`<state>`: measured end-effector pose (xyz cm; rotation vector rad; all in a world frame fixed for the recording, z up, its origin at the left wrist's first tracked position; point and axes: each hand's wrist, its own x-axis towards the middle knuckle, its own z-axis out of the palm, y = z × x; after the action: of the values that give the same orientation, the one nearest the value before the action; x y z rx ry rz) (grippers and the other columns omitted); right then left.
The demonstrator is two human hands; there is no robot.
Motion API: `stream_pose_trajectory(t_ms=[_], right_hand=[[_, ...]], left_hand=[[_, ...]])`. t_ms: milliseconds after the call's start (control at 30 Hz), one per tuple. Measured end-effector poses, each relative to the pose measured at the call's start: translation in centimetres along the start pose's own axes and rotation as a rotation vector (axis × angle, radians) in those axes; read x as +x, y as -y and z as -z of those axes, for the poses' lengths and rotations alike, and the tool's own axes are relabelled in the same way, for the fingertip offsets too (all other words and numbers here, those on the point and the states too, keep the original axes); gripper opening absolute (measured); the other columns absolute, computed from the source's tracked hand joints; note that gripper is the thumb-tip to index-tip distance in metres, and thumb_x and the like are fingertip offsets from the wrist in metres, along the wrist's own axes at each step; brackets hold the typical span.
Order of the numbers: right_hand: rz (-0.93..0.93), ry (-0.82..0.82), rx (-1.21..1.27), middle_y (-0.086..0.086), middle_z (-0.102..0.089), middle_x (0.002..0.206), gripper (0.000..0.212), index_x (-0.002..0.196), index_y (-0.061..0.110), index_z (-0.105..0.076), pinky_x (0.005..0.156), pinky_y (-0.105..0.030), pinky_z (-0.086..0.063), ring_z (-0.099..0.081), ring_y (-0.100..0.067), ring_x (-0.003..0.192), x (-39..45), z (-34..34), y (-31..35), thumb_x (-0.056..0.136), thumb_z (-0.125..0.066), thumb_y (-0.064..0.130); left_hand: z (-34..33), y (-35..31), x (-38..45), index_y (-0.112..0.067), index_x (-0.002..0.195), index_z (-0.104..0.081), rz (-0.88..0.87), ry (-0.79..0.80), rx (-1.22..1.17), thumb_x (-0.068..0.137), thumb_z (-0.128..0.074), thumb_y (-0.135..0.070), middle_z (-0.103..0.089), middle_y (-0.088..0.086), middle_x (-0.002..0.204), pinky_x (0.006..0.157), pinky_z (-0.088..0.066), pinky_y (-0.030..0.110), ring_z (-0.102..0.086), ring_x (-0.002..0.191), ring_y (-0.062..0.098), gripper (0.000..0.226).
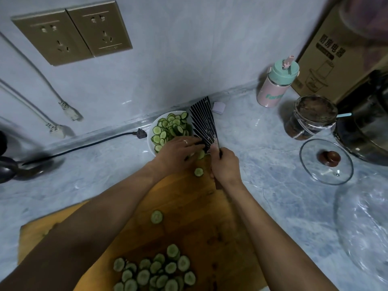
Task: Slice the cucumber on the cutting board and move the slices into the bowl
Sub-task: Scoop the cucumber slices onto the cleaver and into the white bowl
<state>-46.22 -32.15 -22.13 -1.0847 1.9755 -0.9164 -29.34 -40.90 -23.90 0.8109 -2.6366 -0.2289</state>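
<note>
Grey marbled countertop (262, 143), carrying wooden cutting board (189, 217), white bowl (151, 141), pink bottle (270, 91), glass lid (326, 161). Also a dark jar (310, 117), possibly lidded, and black cable (84, 145).

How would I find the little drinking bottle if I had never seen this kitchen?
Look along the grey marble counter to its far right, where a tall brown cardboard box stands against the wall. The bottle stands upright just left of that box, behind the dark round jar. It is the only pink thing there, with a mint-green cap and a pink spout on top.

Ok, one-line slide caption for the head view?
Right hand holds knife over bowl; left hand sweeps cucumber slices in.
</note>
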Motion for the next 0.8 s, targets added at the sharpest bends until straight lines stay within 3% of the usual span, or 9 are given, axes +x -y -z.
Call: stream_pose_trajectory(t_ms=[100, 167, 333, 433, 533, 633, 733, 800], right_hand=[[-0.006, -0.006, 0.001, -0.009, -0.066, 0.068, 0.049, 0.083, 0.011, -0.061, 0.053, -0.032, -0.053, -0.064, -0.021, 0.056, 0.0, 0.4, 0.4, 0.103, -0.037, 0.049], [-0.004, -0.014, -0.001, -0.009, -0.066, 0.070, 0.049, 0.083, 0.012, -0.061, 0.056, -0.036, -0.056, -0.065, -0.023, 0.059, 0.2, 0.3, 0.4, 0.102, -0.037, 0.051], [-0.002, -0.013, -0.032, -0.008, -0.067, 0.072, 0.049, 0.089, 0.013, -0.063, 0.064, -0.042, -0.058, -0.066, -0.024, 0.064, 0.3, 0.0, 0.5, 0.102, -0.036, 0.051], [0.001, -0.012, -0.028, -0.008, -0.067, 0.072, 0.049, 0.087, 0.012, -0.063, 0.063, -0.044, -0.058, -0.066, -0.025, 0.063, 0.1, 0.2, 0.3, 0.102, -0.037, 0.051], [-0.002, -0.016, -0.009, -0.009, -0.067, 0.074, 0.049, 0.088, 0.012, -0.063, 0.061, -0.045, -0.058, -0.067, -0.027, 0.064, 0.0, 0.8, 0.0, 0.101, -0.038, 0.052], [0.014, -0.019, -0.002, -0.009, -0.067, 0.076, 0.046, 0.090, 0.011, -0.063, 0.059, -0.037, -0.055, -0.066, -0.026, 0.065, -0.5, 1.5, 0.1, 0.102, -0.039, 0.049], [0.032, -0.029, -0.031, -0.010, -0.068, 0.083, 0.050, 0.095, 0.009, -0.064, 0.060, -0.032, -0.050, -0.067, -0.026, 0.072, -0.5, 1.6, 0.6, 0.102, -0.036, 0.050], [0.023, -0.018, -0.030, -0.012, -0.068, 0.085, 0.051, 0.095, 0.008, -0.063, 0.063, -0.032, -0.050, -0.067, -0.028, 0.075, -0.6, 1.3, 0.8, 0.102, -0.036, 0.050]], left_hand=[[0.1, 0.5, -0.1, -0.011, 0.102, -0.076, 0.117, -0.033, 0.090, 0.089, -0.049, -0.028, -0.072, 0.008, 0.109, 0.084, -0.057, 0.044, -0.069, 0.099, 0.029, 0.034], [0.7, 0.4, -0.2, -0.009, 0.105, -0.075, 0.198, -0.041, 0.110, 0.085, -0.046, -0.026, -0.071, 0.010, 0.111, 0.082, -0.057, 0.047, -0.069, 0.099, 0.031, 0.038], [0.7, -0.8, -0.1, -0.012, 0.118, -0.070, 0.013, 0.072, 0.117, 0.090, -0.048, -0.030, -0.067, 0.008, 0.123, 0.093, -0.052, 0.040, -0.065, 0.110, 0.024, 0.039], [0.7, 0.2, 0.0, -0.012, 0.111, -0.073, 0.132, 0.094, 0.185, 0.082, -0.066, -0.014, -0.070, 0.009, 0.117, 0.096, -0.049, 0.044, -0.065, 0.110, 0.028, 0.030], [1.1, 0.1, -0.4, -0.008, 0.109, -0.074, 0.220, 0.126, 0.189, 0.070, -0.078, -0.002, -0.070, 0.012, 0.116, 0.097, -0.048, 0.048, -0.064, 0.112, 0.033, 0.040], [1.2, -1.2, -0.7, -0.008, 0.116, -0.071, 0.105, 0.017, 0.155, 0.069, -0.078, 0.000, -0.068, 0.012, 0.120, 0.093, -0.052, 0.048, -0.066, 0.109, 0.032, 0.048], [1.0, -3.2, -1.2, -0.007, 0.127, -0.063, -0.042, 0.041, 0.172, 0.074, -0.072, -0.005, -0.062, 0.012, 0.131, 0.095, -0.052, 0.047, -0.063, 0.115, 0.030, 0.054], [0.9, -3.7, -1.5, -0.006, 0.129, -0.061, 0.045, 0.087, 0.256, 0.074, -0.075, -0.005, -0.060, 0.012, 0.134, 0.101, -0.047, 0.047, -0.059, 0.121, 0.030, 0.057]])
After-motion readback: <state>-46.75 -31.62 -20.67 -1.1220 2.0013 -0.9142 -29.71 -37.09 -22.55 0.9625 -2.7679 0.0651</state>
